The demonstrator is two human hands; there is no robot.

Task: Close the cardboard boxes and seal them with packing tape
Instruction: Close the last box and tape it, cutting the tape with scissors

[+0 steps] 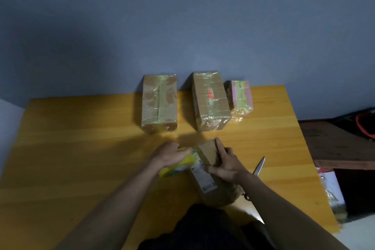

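Near the desk's (81,148) front edge, right hand (225,165) clamps round the brown cardboard box (209,170), long axis running away from the person. Left hand (169,154) curls on the yellow tape roll (175,165), touching the box's left side. Three glossy taped boxes (159,103) line the back edge; metal scissors (259,165) lie just right.

A brown cardboard box (211,170) with a white shipping label lies lengthwise near the front edge of the desk (81,148), one end flap raised. A yellow-green tape roll (178,165) sits just left of it, touching. Farther back stand three closed, tape-wrapped boxes in a row: a left box (159,103), a middle box (211,101) with an orange mark, and a small pink-and-green box (240,97).
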